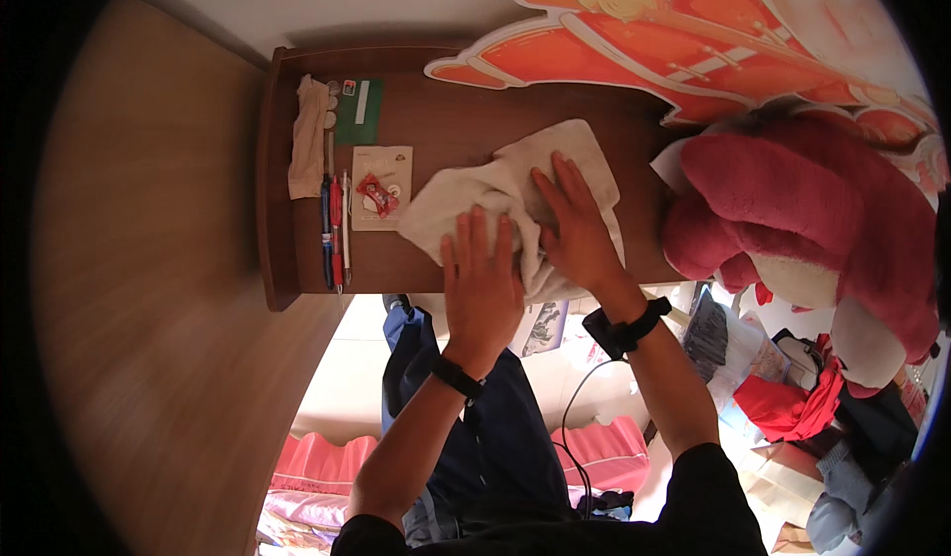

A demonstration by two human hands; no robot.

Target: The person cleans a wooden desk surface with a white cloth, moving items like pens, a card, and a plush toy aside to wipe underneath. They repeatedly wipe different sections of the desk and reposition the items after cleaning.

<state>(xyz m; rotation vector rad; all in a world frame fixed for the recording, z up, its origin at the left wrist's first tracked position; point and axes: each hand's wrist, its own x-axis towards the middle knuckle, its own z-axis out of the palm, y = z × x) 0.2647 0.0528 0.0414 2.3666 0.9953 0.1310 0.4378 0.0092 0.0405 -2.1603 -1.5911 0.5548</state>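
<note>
A crumpled off-white cloth (464,192) lies on the dark brown wooden desktop (438,117). Both hands rest palm down on it. My left hand (481,281) is on its lower left part, fingers extended, pointing away from me. My right hand (576,229) lies on its right part, with thumb and fingers spread. Between the hands the cloth is bunched into folds, and some of it hangs over the near edge. What the palms cover is hidden. Just left of the cloth is a beige booklet or packet (403,166) with a red-wrapped sweet (377,195) on it.
Several pens (336,233), a beige folded cloth (308,140), coins (331,102) and a green card (356,128) lie at the left, beside the raised wooden side edge (271,184). A large pink plush toy (780,192) sits right. An orange cutout panel (617,43) leans behind.
</note>
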